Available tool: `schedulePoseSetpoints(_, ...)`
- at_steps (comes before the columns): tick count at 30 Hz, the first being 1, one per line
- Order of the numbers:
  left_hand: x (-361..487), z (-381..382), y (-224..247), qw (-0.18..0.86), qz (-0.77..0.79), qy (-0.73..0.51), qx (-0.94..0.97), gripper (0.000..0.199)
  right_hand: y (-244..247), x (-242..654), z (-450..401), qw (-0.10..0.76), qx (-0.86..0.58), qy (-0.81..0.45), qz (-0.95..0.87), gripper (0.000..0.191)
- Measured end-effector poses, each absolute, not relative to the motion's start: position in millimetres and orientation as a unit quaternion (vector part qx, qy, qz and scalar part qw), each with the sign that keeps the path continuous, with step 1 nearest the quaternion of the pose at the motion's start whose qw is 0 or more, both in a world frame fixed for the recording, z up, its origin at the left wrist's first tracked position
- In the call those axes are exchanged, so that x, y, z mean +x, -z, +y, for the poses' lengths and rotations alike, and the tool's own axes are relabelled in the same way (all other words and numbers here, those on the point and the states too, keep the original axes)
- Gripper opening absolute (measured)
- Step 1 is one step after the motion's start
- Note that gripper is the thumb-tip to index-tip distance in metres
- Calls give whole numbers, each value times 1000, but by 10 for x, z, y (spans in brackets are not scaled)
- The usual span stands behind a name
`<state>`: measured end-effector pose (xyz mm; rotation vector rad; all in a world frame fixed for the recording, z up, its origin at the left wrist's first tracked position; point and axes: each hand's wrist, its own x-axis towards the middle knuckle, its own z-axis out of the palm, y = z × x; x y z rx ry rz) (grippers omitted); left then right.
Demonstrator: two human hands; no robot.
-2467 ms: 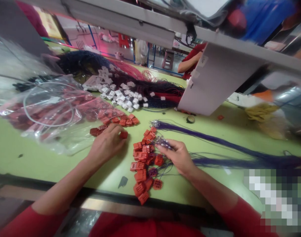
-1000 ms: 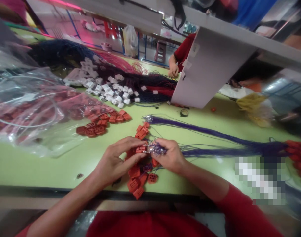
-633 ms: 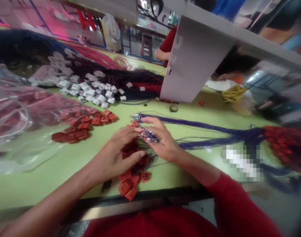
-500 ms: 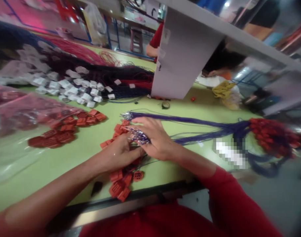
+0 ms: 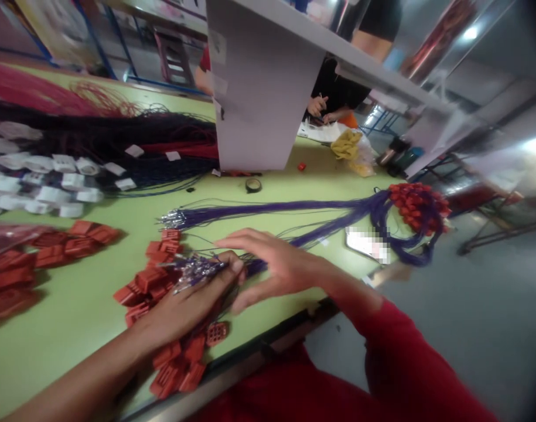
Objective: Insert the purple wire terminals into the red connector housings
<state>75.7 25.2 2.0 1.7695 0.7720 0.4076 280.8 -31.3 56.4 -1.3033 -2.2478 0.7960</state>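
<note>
My left hand (image 5: 210,287) is closed round a bundle of purple wires (image 5: 256,266), near their metal-tipped ends (image 5: 197,271). Beside it, my right hand (image 5: 280,264) is open, thumb and fingers spread around the wires just past my left hand; whether it touches them I cannot tell. Orange-red plastic connectors (image 5: 149,281) lie under and around my left forearm. A second purple wire bundle (image 5: 250,208) stretches across the table behind my hands, its silver terminals (image 5: 173,218) at the left. Both bundles run right to a heap of red connectors (image 5: 417,208).
White connectors (image 5: 52,181) on dark wires and more orange-red connectors (image 5: 74,240) are at the left. A roll of black tape (image 5: 252,186) lies near the grey upright panel (image 5: 259,88). At the right is a phone (image 5: 366,244); behind the panel, a person's hands (image 5: 318,106) work.
The view has swung right. My right hand has come off the wire tips and opened, farther along the bundle. My left hand now holds the wires alone.
</note>
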Motion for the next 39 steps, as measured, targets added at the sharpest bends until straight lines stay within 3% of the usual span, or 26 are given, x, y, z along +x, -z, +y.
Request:
schedulePoseSetpoints(2,752,244,-49,570,305,-137,751,44,-614,3156,-515,221,-524,-273,-776,76)
schedulePoseSetpoints(6,737,241,-58,587,300,-123,741,46,-655,4108,-1011,199,-733,-132,-637,62)
schedulePoseSetpoints(11,721,265,-2,593,285,-122,743,45,-493,5168,-1568,5,-816,-51,-575,98)
schedulePoseSetpoints(15,715,271,12,590,286,-118,746,45,-217,5539,-1751,-54,-834,-84,-542,108)
schedulePoseSetpoints(26,715,258,-13,580,298,-123,748,46,-43,5736,-1691,31,-820,-161,-548,92)
schedulePoseSetpoints(34,688,251,19,591,304,-106,740,45,-137,5443,-1642,8,-840,-100,-533,85)
schedulePoseSetpoints(37,689,258,39,597,298,-107,737,44,-297,5308,-1644,62,-847,-89,-521,81)
schedulePoseSetpoints(39,699,256,22,597,296,-110,737,44,-460,5232,-1591,144,-833,-80,-528,81)
